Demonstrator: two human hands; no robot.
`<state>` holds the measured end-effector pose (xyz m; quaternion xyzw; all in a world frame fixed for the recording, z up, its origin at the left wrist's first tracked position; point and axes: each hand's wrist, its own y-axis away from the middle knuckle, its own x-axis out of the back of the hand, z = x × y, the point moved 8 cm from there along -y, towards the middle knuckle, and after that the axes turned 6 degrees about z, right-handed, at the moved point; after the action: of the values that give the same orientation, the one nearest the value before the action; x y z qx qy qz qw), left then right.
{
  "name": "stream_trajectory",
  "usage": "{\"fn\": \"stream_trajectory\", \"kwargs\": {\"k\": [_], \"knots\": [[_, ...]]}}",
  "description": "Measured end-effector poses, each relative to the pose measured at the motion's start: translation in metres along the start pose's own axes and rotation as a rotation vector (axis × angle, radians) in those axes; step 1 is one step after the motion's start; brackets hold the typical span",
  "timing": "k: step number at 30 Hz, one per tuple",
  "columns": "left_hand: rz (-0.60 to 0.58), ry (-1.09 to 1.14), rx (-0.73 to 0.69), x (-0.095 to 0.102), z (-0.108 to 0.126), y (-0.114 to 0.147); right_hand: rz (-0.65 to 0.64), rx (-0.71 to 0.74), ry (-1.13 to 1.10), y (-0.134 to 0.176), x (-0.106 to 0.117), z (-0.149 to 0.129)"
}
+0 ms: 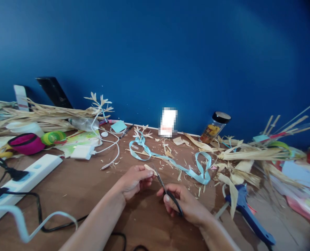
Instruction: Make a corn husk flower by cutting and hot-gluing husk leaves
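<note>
Between the thumb and fingers of my left hand (pixel 136 181) is a small pale piece of dried husk (pixel 150 169). My right hand (pixel 183 202) grips black-handled scissors (pixel 173 201), with the blades pointing up and left beside the husk piece. Whether the blades touch it I cannot tell. Just beyond my hands a light blue ribbon (pixel 170 161) lies in loops across the brown table (pixel 92 195). A small husk flower (pixel 141 131) sits at the ribbon's left end. Husk trimmings are scattered around the ribbon.
On the left are a white power strip (pixel 44 169) with black plugs, a white charger (pixel 82 152) and a husk bundle (pixel 53 113). A blue glue gun (pixel 249 212) lies at right. Behind stand a black-lidded jar (pixel 214 129) and a blurred-out bright screen (pixel 168 122) against the blue wall.
</note>
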<state>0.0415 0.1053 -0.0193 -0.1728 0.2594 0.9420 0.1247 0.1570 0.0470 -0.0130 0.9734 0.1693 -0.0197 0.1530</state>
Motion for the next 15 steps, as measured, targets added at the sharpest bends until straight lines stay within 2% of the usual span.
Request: {"fn": "stream_trajectory", "kwargs": {"k": [15], "knots": [[-0.002,-0.014,0.014,0.0002,-0.0008,-0.0003,-0.021,-0.014,0.015,-0.0003,0.0002,0.0036]]}}
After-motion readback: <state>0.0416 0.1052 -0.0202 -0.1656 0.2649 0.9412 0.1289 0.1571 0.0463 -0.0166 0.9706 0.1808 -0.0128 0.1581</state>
